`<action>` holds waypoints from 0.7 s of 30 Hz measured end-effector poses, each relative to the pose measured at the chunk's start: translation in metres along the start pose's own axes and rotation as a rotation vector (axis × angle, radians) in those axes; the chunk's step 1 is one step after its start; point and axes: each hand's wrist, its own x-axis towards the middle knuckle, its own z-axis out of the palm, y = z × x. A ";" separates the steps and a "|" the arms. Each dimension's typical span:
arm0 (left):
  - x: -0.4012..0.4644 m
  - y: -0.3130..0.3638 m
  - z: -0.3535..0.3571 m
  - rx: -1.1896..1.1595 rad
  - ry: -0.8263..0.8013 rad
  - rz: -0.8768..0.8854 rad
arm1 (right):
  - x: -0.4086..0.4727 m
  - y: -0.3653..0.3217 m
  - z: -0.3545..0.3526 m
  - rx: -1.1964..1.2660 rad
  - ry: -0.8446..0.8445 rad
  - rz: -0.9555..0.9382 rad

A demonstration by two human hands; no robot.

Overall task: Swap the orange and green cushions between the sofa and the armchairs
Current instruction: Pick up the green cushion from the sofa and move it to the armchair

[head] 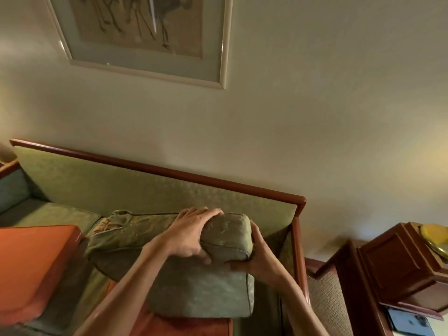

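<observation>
At the lower left of the frame an orange cushion (31,267) lay on the sofa (150,187). At centre, the left hand (191,235) and right hand (257,258) were closed around one end of a green cushion (169,270). Gripped only at that end, its long free end might sag and drag across the orange cushion.

— Where are the hands?
— Both bare forearms reach up from the lower edge. The left hand (191,235) lies palm-down over the top of the folded green fabric cushion (228,238), fingers spread, thumb tucked under its front.
— And the other?
— The right hand (254,257) cups that cushion's right end, grip closed, wrist bent upward.
</observation>
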 end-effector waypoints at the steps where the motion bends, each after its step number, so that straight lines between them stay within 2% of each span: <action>1: -0.014 -0.021 -0.013 -0.035 -0.011 -0.016 | 0.009 -0.009 0.022 -0.039 -0.023 -0.008; 4: -0.057 -0.079 -0.040 -0.152 -0.022 -0.076 | 0.031 -0.019 0.082 -0.146 -0.054 0.010; 8: -0.127 -0.155 -0.059 -0.294 0.033 -0.216 | 0.043 -0.015 0.133 -0.340 -0.181 -0.010; 13: -0.195 -0.227 -0.061 -0.380 0.098 -0.417 | 0.057 -0.017 0.185 -0.470 -0.180 0.008; 17: -0.230 -0.275 -0.067 -0.529 0.195 -0.437 | 0.075 -0.061 0.206 -0.548 -0.189 -0.067; 21: -0.250 -0.304 -0.065 -0.704 0.255 -0.456 | 0.082 -0.104 0.197 -0.664 -0.166 -0.131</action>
